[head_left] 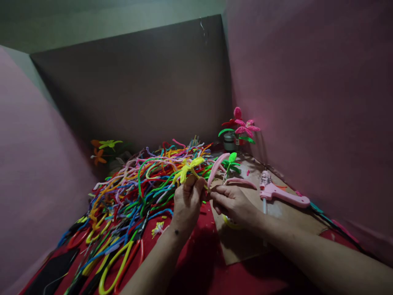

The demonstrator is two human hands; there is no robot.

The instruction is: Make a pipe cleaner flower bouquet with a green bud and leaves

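L hand point(187, 201) pinches yellow flower point(190, 166); R hand point(232, 203) grips pink petal point(216, 167).

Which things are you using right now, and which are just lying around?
In the hands: yellow petals in left hand, pink petal in right hand.
Lying about: pipe cleaner pile, pink glue gun, scissors, pink flower at the back, orange flowers.

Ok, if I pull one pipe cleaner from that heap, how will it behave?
Probably light and bendy: strands in the pipe cleaner heap lie in loose curves. Likely to snag neighbours, since they are tangled together. Should hold a bend, judging by the yellow flower in the left hand and pink petal in the right hand.
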